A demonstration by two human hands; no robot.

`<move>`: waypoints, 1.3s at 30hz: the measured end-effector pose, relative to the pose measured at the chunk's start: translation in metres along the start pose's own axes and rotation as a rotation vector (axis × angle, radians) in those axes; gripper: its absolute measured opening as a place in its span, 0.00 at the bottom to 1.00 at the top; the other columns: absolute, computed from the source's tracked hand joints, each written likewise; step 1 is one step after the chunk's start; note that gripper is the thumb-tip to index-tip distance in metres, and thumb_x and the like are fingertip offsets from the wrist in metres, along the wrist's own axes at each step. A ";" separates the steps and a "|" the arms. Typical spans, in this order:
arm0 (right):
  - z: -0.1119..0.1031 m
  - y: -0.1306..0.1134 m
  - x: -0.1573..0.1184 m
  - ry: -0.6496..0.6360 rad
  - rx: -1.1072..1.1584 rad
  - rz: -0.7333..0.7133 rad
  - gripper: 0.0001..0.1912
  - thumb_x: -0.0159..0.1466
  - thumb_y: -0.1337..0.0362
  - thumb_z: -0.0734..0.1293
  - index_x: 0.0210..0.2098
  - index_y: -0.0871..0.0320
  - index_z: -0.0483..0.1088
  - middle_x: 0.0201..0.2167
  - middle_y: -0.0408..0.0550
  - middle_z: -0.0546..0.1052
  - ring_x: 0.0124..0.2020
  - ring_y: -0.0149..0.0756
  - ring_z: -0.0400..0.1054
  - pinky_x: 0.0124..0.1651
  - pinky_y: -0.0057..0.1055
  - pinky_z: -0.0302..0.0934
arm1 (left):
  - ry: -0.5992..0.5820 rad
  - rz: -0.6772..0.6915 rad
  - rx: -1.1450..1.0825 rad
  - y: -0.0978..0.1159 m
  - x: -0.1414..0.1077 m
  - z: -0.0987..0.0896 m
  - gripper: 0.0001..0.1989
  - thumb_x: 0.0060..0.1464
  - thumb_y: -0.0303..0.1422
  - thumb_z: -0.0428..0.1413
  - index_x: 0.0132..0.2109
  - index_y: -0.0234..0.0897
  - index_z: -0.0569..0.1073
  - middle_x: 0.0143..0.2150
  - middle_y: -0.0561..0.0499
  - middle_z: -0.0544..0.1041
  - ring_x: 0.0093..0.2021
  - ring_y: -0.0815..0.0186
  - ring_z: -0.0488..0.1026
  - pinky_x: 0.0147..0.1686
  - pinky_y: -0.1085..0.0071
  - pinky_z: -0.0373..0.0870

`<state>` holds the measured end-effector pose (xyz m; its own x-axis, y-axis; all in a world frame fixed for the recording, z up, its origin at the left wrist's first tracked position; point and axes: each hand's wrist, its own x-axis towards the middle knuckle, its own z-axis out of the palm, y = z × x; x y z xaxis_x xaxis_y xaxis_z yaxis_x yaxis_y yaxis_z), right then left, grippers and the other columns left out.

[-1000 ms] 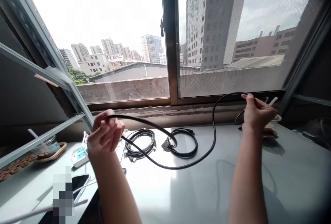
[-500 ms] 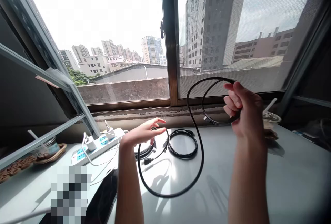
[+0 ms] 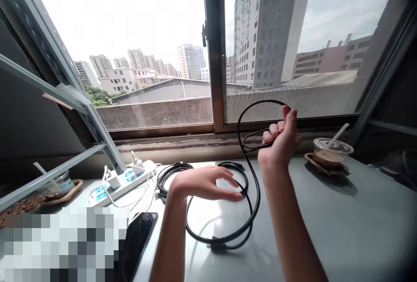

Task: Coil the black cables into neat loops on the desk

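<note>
A black cable (image 3: pixel 258 193) hangs in wide loops between my two hands above the white table. My right hand (image 3: pixel 282 136) is raised on the right, its fingers curled around looped cable. Lower down, my left hand (image 3: pixel 208 182) has its thumb and fingers on another stretch of the same cable, palm facing down. One black plug (image 3: pixel 217 244) dangles below the loop, near the tabletop. Behind my left hand lies a coiled black cable (image 3: pixel 162 182), partly covered by it. A second coiled cable (image 3: pixel 245 177) rests behind my fingertips.
A white power strip (image 3: pixel 120 186) with plugged-in chargers stands at the left, near a dark phone (image 3: pixel 138 238). An iced drink cup (image 3: pixel 332 151) sits in a brown holder at the right. Metal shelf framing (image 3: pixel 107 147) rises on the left; a window spans the back.
My left hand has moved right, carrying its cable stretch toward my right hand. The right hand has shifted left and slightly down, uncovering the drink cup. The cable loop has narrowed.
</note>
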<state>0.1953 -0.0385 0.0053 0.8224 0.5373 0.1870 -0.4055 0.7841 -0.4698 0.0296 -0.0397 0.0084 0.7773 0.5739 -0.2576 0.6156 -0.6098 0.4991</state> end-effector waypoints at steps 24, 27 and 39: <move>-0.053 -0.015 0.056 -0.791 -0.988 -0.039 0.30 0.62 0.49 0.64 0.58 0.60 0.65 0.16 0.41 0.70 0.13 0.22 0.51 0.16 0.19 0.47 | 0.879 0.218 -0.113 -0.023 -0.026 -0.011 0.25 0.53 0.39 0.58 0.56 0.38 0.65 0.36 0.50 0.74 0.39 0.64 0.73 0.41 0.68 0.71; -0.041 -0.021 0.041 -0.799 -0.837 -0.056 0.31 0.62 0.49 0.64 0.60 0.59 0.63 0.14 0.40 0.69 0.11 0.22 0.50 0.13 0.18 0.43 | 0.836 0.225 -0.036 -0.021 -0.017 -0.007 0.29 0.52 0.44 0.59 0.58 0.41 0.64 0.52 0.46 0.71 0.53 0.60 0.67 0.55 0.62 0.64; -0.019 -0.037 -0.006 -1.046 -0.727 -0.056 0.25 0.62 0.51 0.65 0.54 0.56 0.70 0.13 0.38 0.68 0.09 0.20 0.48 0.11 0.18 0.43 | 0.841 0.246 -0.015 -0.012 0.001 -0.001 0.14 0.56 0.43 0.55 0.32 0.36 0.72 0.37 0.49 0.74 0.35 0.67 0.72 0.39 0.70 0.67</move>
<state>0.2133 -0.0767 0.0053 -0.0088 0.7563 0.6542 0.2027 0.6420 -0.7394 0.0226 -0.0314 0.0032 0.5309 0.6433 0.5516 0.4370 -0.7655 0.4723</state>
